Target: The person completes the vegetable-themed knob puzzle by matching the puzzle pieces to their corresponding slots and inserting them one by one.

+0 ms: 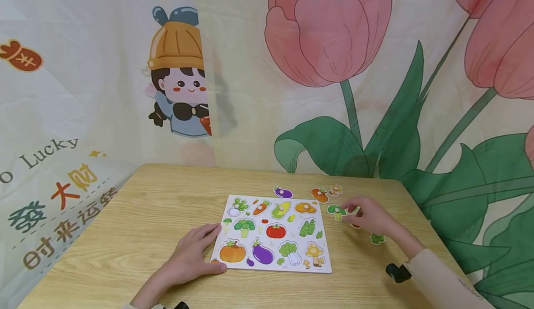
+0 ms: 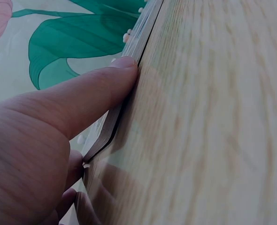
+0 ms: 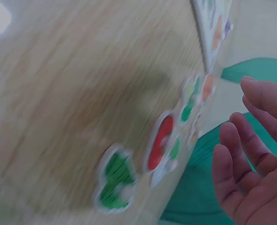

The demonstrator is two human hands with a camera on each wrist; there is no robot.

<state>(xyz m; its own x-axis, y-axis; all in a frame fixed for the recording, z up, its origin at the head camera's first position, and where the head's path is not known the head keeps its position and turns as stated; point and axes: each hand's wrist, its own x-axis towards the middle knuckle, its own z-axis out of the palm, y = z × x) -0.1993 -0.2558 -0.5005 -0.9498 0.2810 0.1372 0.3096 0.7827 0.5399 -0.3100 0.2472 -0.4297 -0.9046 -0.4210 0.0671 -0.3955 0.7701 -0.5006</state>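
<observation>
A white vegetable puzzle board (image 1: 267, 266) lies on the table, printed with pumpkin, eggplant, broccoli, corn and other vegetables. My left hand (image 1: 192, 253) rests at its left side, thumb on the near corner and fingers along the edge. The left wrist view shows the thumb (image 2: 96, 93) touching the board's edge. To the right of the board, my right hand (image 1: 369, 215) hovers over loose pieces, fingers loosely bent and apart. In the right wrist view this hand (image 3: 256, 154) holds nothing. Below it lie a broccoli piece (image 1: 335, 211), a red piece (image 3: 161, 143) and a green piece (image 3: 115, 180).
Behind the board lie an eggplant piece (image 1: 283, 191), an orange-red piece with a green top (image 1: 319, 195) and a mushroom piece (image 1: 335, 189). The wooden table (image 1: 146, 216) meets a printed cloth backdrop (image 1: 246, 91) at its far edge.
</observation>
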